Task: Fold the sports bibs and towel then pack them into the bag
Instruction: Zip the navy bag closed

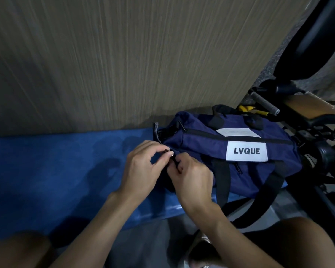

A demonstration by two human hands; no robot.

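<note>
Found bag (201,146) on blue tabletop (66,171), by wall (124,64). Logged left hand (143,167) and right hand (190,180) pinching zip end (174,160) with curled fingers. Judged soft, light, floppy; best gripped at zip, bracing fabric alongside.

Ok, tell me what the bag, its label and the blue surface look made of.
The bag: navy woven synthetic, probably nylon or polyester, matte; it creases softly. Its label: white patch, printed black letters; fabric or rubber, unclear. The blue surface: padded vinyl, seemingly; faint sheen, rounded edge.
</note>
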